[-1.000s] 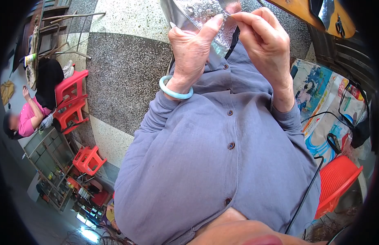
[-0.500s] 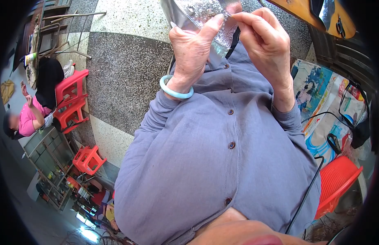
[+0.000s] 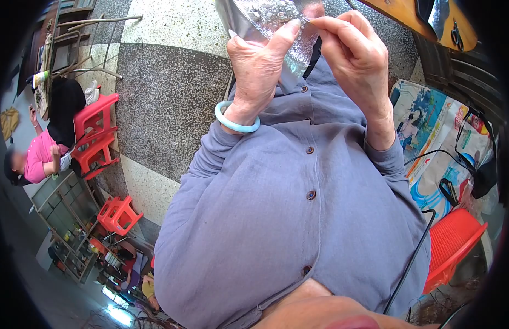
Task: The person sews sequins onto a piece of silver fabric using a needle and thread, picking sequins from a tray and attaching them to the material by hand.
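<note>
Chequered floor (image 3: 172,104) extends at left beneath red stools (image 3: 94,116), and at far centre we observe silver fabric (image 3: 305,48) bearing clear beads (image 3: 276,12), gripped under the thumb of the left hand (image 3: 257,68), while the right hand (image 3: 358,57) has thumb and forefinger pinched together beside the beads, any item between them too fine to tell.

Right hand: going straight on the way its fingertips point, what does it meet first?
Most likely the silver beaded material, close by the thumb of the left hand. The right hand points at it; depth is unclear, so they may already touch.
</note>
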Action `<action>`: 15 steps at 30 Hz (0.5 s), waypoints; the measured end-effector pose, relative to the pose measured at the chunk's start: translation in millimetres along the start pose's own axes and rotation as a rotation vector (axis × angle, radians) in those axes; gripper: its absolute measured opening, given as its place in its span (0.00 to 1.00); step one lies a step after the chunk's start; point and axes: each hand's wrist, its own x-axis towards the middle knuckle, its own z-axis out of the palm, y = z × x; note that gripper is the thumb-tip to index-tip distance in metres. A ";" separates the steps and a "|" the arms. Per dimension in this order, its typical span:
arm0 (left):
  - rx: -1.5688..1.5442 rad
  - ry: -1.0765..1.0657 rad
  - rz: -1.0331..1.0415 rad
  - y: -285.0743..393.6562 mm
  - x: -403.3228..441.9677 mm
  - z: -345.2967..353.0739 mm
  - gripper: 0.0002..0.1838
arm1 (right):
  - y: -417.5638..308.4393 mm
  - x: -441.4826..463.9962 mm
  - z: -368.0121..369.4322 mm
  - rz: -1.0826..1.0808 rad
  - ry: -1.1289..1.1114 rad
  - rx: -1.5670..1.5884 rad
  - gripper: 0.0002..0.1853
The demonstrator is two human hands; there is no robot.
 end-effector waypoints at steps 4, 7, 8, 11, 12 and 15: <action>0.000 -0.038 -0.036 2.7 -1.8 -2.6 0.10 | 1.0 -0.2 0.8 -0.036 0.007 -0.010 0.10; -0.001 -0.047 -0.002 -0.9 -0.4 -3.3 0.10 | 0.8 -0.4 0.3 -0.048 0.013 -0.004 0.10; 0.001 -0.050 0.017 -2.1 -0.2 -3.7 0.10 | -0.6 -0.4 -0.1 -0.040 0.013 0.001 0.10; -0.048 -0.008 -0.014 -2.2 -0.4 -0.5 0.07 | -2.2 0.2 1.1 -0.027 0.020 0.024 0.09; -0.047 -0.008 -0.017 -2.1 -0.8 -0.2 0.07 | -2.6 0.3 1.5 -0.024 0.023 0.033 0.09; -0.043 -0.007 -0.023 -0.8 -2.4 -0.5 0.07 | -9.6 7.7 -3.9 -0.050 0.002 0.004 0.06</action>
